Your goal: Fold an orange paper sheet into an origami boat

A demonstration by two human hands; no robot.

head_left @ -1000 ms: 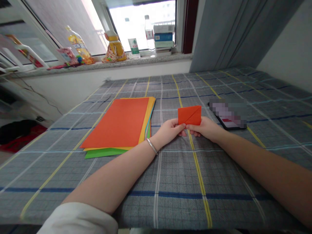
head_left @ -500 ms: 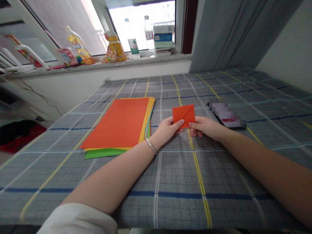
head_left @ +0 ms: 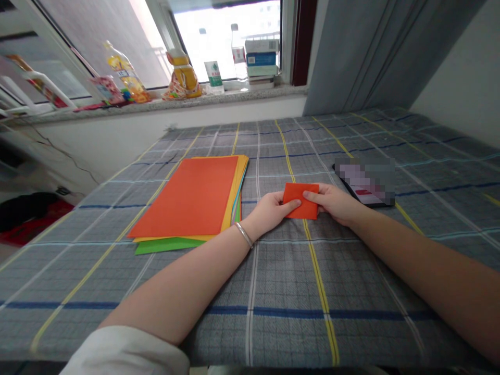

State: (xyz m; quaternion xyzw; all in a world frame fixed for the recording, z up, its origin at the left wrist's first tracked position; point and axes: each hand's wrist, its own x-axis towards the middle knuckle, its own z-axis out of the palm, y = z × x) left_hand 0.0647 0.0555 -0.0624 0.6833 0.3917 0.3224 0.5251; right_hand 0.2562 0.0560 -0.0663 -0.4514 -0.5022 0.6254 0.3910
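When handling folded orange paper [head_left: 308, 209] this small, best to line up edges and corners first, then press any crease flat from one end to the other. Seems wise to grip near the margins, with light, even pressure from both sides, so as not to bow the face or let any layers slip. Safer, too, to brace with one thumb while smoothing with the other.

Held over the plaid cloth [head_left: 281, 291], roughly square, with a flat face turned up. Gripped from the left by the left hand [head_left: 271, 211], with the thumb across the face and the fingers mostly hidden behind. Gripped at the upper right by the right hand [head_left: 336, 203], with the thumb on the face and the fingers tucked behind, partly out of sight. Both closed in a pinch, with thumb tips near each other but apart. Cannot tell whether resting on the cloth or just above.

To the left, a stack of coloured sheets [head_left: 183, 198], orange on top, with yellow and green at the edges. To the right, beyond the right wrist, a phone [head_left: 363, 194] with a blurred screen.
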